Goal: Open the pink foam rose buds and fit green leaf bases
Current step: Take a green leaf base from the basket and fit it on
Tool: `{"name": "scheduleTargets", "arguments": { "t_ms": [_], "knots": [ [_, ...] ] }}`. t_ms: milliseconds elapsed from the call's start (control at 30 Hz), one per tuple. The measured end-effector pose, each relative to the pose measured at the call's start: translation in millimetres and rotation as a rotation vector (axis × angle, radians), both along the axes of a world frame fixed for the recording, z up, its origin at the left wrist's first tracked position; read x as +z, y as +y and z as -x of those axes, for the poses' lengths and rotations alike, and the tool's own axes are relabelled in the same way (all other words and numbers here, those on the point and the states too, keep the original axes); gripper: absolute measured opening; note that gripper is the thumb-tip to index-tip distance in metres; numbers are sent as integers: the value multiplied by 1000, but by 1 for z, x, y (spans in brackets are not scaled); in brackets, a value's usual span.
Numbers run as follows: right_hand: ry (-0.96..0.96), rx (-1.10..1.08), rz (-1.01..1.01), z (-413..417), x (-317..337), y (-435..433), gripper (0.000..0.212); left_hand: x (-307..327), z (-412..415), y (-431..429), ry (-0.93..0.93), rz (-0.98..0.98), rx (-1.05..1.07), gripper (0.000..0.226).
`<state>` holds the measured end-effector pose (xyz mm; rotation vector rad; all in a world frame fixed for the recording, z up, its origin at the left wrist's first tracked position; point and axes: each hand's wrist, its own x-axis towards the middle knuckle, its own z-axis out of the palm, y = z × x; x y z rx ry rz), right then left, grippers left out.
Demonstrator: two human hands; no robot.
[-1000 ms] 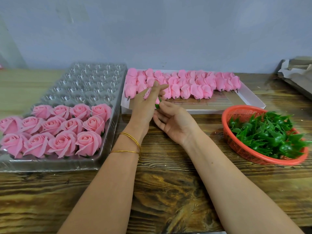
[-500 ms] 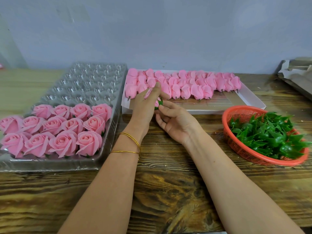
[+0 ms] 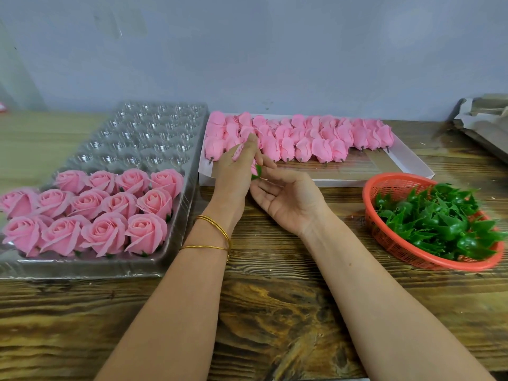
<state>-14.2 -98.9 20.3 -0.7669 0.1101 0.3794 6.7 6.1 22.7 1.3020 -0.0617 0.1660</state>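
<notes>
My left hand (image 3: pixel 233 171) holds a pink foam rose bud (image 3: pixel 238 153) in front of the white box; most of the bud is hidden behind the hand. My right hand (image 3: pixel 286 195), palm up, pinches a green leaf base (image 3: pixel 257 171) against the underside of that bud. Several closed pink buds (image 3: pixel 302 138) lie in rows in the white cardboard box (image 3: pixel 406 160). Several opened roses (image 3: pixel 104 210) sit in the near rows of the clear plastic tray (image 3: pixel 154 127) on the left.
An orange basket (image 3: pixel 384 229) full of green leaf bases (image 3: pixel 439 221) stands at the right on the wooden table (image 3: pixel 275 312). Crumpled brown paper (image 3: pixel 483 119) lies at the far right. A grey wall rises behind the table.
The two hands have stayed together at the bud. My right hand's fingers have shifted slightly round the leaf base, and the palm has turned more upward.
</notes>
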Motion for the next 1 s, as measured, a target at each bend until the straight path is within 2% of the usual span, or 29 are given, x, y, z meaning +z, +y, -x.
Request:
{"name": "scheduleTargets", "arguments": {
  "t_ms": [233,333,400,567,633,1000],
  "knots": [
    [-2,15,24,1,0,2,19,2,2,0,11,-9,-39,52],
    [-18,18,49,2,1,2,15,2,1,2,17,-14,-37,35],
    [-50,52,87,2,1,1,17,2,1,3,42,7,-62,28],
    [-127,80,150,1,-1,-1,29,4,2,3,60,33,-97,43],
    [-147,62,171,1,-2,-1,34,4,2,4,58,8,-95,34],
    [-315,7,301,0,-3,-3,26,1,1,7,60,-42,-114,26]
  ]
}}
